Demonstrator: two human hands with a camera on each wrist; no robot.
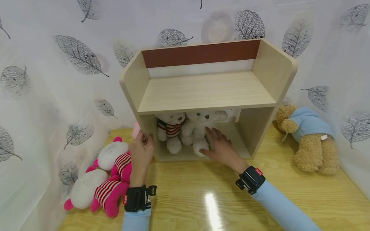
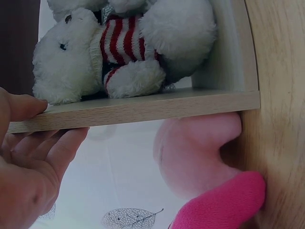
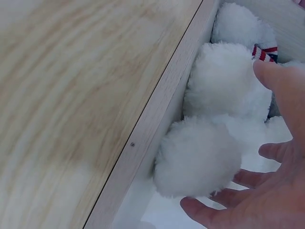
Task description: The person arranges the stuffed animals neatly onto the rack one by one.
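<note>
A small two-tier wooden shelf (image 1: 206, 93) stands on the table. In its lower compartment two white teddy bears sit side by side: one in a red-and-white striped top (image 1: 172, 130) at the left, a plain one (image 1: 200, 131) beside it. My left hand (image 1: 142, 152) pinches the front edge of the shelf's left side panel (image 2: 157, 110), thumb inside and fingers outside. My right hand (image 1: 222, 150) is at the plain bear with its fingers spread. In the right wrist view these fingers (image 3: 200, 212) lie close against a white furry paw (image 3: 198, 157).
Two pink-and-white plush toys in striped tops (image 1: 86, 189) lie left of the shelf. A pale pink plush piece (image 2: 195, 148) sits against the panel's outer side. To the right, a brown teddy bear in a blue top (image 1: 313, 141) lies near the leaf-patterned wall covering (image 1: 318, 73).
</note>
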